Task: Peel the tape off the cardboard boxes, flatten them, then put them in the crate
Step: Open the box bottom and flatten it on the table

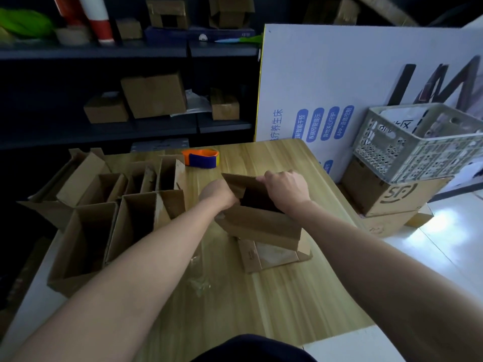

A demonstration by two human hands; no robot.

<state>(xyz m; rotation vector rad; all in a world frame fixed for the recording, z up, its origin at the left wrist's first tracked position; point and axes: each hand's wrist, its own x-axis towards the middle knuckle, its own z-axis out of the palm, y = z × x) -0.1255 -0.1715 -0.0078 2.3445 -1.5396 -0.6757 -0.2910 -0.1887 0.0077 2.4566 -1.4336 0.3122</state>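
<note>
Head view, near to far. Two bare forearms reach over a wood-grain laminate tabletop (pixel 261 304); a dark garment is cut off at the lower edge. Crumpled clear tape (pixel 199 283), glossy and nearly invisible, lies between the arms. A matte brown corrugated cardboard box (pixel 261 226) stands tilted at mid-tabletop on flattened cardboard (pixel 271 257), its mouth a dark rectangle. The right hand (pixel 287 189) has its fingers (pixel 266 177) curled over the far flap's edge. The left hand (pixel 218 194) meets the box's left side; its fingers are hidden behind a flap, so their grip cannot be told. To the left stand open boxes (pixel 86 239), flaps raised. Beyond lies an orange-and-blue tape dispenser (pixel 201 158). Off the tabletop at right, a pale perforated plastic crate (pixel 407 152) sits on a printed carton (pixel 397 199), its contents indistinct. A dim shelf (pixel 130 52) holds more cartons.
</note>
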